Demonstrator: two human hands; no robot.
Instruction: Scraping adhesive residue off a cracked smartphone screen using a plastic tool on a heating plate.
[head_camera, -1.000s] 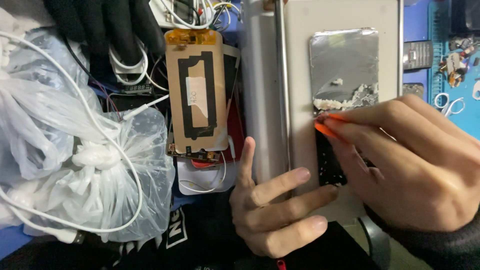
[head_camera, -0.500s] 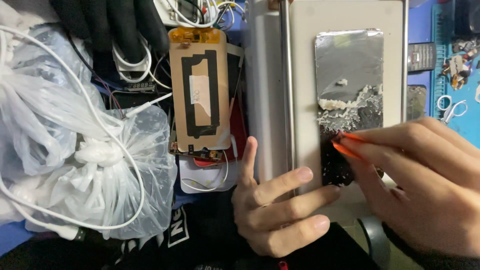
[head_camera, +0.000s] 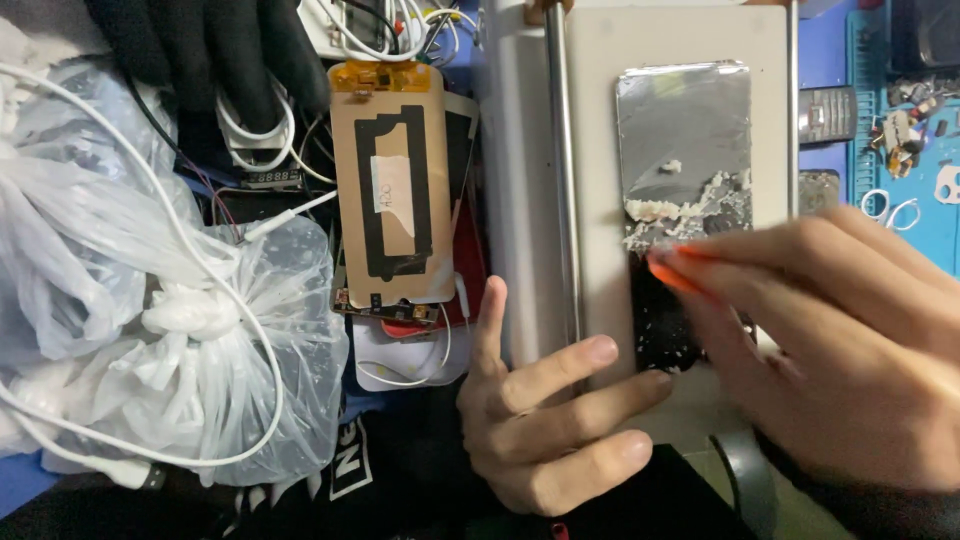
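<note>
A phone screen panel (head_camera: 685, 130) lies flat on a grey machine plate (head_camera: 590, 100). Its upper half is shiny and bare, and white crumbled residue (head_camera: 690, 205) crosses its middle. My right hand (head_camera: 840, 340) pinches a small orange scraper (head_camera: 672, 272), whose tip rests on the panel's dark lower half just below the residue. My left hand (head_camera: 545, 420) rests on the plate's near edge with its fingers spread, the fingertips beside the panel's lower left corner. It holds nothing.
A metal rod (head_camera: 562, 170) runs along the plate left of the panel. Further left lie a brown display part (head_camera: 388, 190), a tangle of wires, black gloves (head_camera: 200, 50) and a clear plastic bag (head_camera: 150, 330) with white cables. A blue mat (head_camera: 900, 130) with small parts is at right.
My right hand drew the orange scraper down and right over the panel, then back up toward the residue line. My left hand stayed put.
</note>
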